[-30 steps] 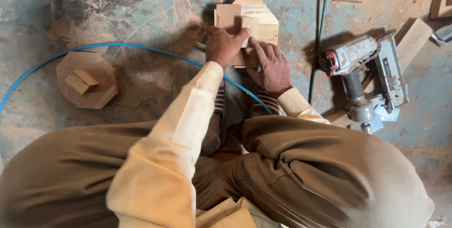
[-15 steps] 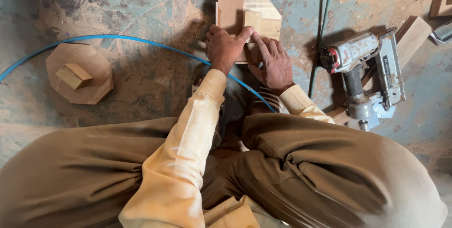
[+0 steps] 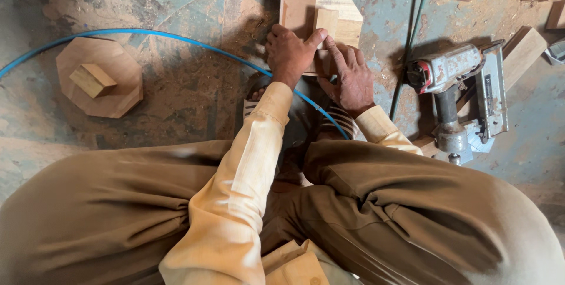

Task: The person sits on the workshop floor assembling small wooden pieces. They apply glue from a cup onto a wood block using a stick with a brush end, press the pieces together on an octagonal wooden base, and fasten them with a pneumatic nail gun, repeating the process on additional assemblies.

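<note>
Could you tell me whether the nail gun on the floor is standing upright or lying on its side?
On its side. The nail gun lies flat on the floor, body, handle and magazine all showing in profile, apart from both hands.
</note>
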A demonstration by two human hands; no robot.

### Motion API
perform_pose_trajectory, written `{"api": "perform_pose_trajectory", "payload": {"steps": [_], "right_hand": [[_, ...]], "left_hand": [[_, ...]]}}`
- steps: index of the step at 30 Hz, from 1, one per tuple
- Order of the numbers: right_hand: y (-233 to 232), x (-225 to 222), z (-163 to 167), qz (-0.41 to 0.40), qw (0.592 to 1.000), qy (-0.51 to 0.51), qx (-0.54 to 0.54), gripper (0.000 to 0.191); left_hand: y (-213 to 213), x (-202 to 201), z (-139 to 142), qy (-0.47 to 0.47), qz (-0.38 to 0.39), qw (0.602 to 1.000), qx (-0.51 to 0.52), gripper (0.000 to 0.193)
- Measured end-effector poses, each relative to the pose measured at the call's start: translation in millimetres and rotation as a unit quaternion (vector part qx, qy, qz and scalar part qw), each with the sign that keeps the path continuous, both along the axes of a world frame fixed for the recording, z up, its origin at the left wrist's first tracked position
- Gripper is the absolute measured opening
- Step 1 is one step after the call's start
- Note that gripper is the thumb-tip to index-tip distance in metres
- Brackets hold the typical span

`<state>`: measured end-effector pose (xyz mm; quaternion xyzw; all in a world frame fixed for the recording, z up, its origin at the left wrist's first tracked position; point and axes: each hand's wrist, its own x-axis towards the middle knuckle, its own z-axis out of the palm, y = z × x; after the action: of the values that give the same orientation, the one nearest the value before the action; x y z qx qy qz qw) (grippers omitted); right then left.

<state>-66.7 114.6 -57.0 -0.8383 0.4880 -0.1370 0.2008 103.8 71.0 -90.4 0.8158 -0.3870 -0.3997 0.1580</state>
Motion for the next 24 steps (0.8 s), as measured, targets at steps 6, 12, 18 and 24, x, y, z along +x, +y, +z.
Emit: {"api": "perform_pose_trajectory", "payload": {"steps": [6,12,18,24], "right_hand": [[1,0,-1,0.008,1.0,-0.01,-0.015,0.096],[3,2,-9,-0.003,1.0,0.018,-0.007,0.101],[12,-8,-19,-0.092,0.995,-0.025,0.002,0.124],[14,-18,-27,-0.18,0.974,-0.073,0.116,0.13]], "left_hand": [[-3,3,7,-0.003,-0.001,0.999,0.039,0.111],[-5,9,17,-0.005,-0.014,0.998,0.066,0.114],[-4,10,23,-0.009,-0.016,0.996,0.083,0.112],[-4,9,28,-0.021,-0.015,0.997,0.076,0.109]]}}
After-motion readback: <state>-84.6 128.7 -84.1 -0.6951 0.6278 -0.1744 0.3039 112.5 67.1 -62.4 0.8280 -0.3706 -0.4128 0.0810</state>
